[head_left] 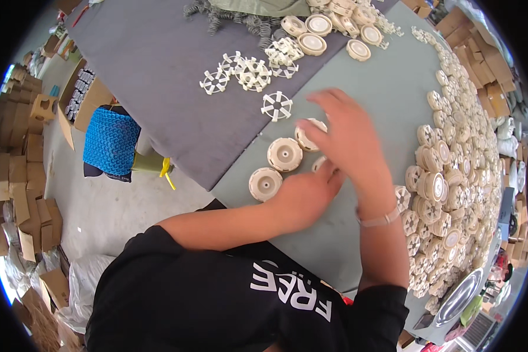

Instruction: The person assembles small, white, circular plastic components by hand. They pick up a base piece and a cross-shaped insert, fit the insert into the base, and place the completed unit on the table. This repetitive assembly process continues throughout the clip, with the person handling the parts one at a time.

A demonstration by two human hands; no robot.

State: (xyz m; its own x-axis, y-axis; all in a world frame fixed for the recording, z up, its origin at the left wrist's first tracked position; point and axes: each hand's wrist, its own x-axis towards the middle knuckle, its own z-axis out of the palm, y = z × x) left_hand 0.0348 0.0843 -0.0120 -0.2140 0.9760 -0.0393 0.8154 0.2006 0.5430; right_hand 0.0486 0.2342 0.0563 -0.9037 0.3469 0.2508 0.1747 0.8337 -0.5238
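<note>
My left hand (308, 196) is closed, its fingers curled round a cream round plastic part (318, 163) that is mostly hidden. Just above it my right hand (349, 132), blurred, has its fingers stretched apart. Partly behind those fingers lies another round part (308, 136); whether they touch it I cannot tell. Left of my hands, a cream round part (284, 154) with a central hole and a similar one (266, 184) lie on the grey-green table (387, 97). Beyond them is a single white spoked ring (277, 106).
More spoked rings (253, 74) lie in a cluster on the dark cloth (176, 88). Behind them are grey coil springs (255, 24) and loose round parts (311, 44). Assembled wheel-like parts (434, 193) are heaped at the right. A blue woven cushion (111, 142) stands left of the table.
</note>
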